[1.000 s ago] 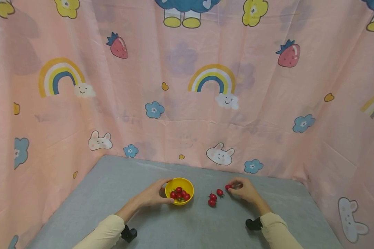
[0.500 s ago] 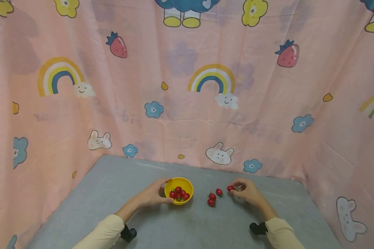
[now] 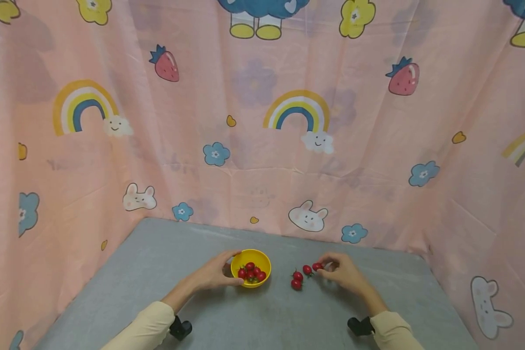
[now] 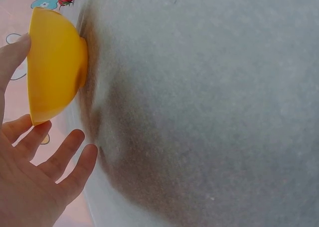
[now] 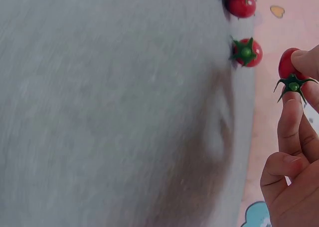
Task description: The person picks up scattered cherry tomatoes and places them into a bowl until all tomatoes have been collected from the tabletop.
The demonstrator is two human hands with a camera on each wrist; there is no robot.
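Observation:
With thumb and fingertips at its left side, my left hand (image 3: 212, 273) grips a small yellow bowl (image 3: 264, 262). The bowl stands upright on the grey table and holds several red cherry tomatoes (image 3: 250, 266). In the left wrist view the bowl's outer wall (image 4: 55, 67) shows between thumb and fingers, and the lower fingers spread free of it. My right hand (image 3: 346, 273) pinches a cherry tomato (image 5: 287, 63) by thumb and fingertips, its green calyx showing in the right wrist view. Just left of it lie three loose cherry tomatoes, the nearest tomato (image 3: 307, 270) almost touching the held one.
Two more loose tomatoes, an upper tomato (image 3: 297, 276) and a lower tomato (image 3: 296, 285), lie between bowl and right hand. A pink patterned curtain (image 3: 227, 184) hangs behind and beside the grey table (image 3: 262, 321). Both wrists wear black camera mounts.
My right hand, pinching the cherry tomato, shifted slightly right, then came back left and nearer to the loose tomatoes. My left hand and the bowl have stayed in place.

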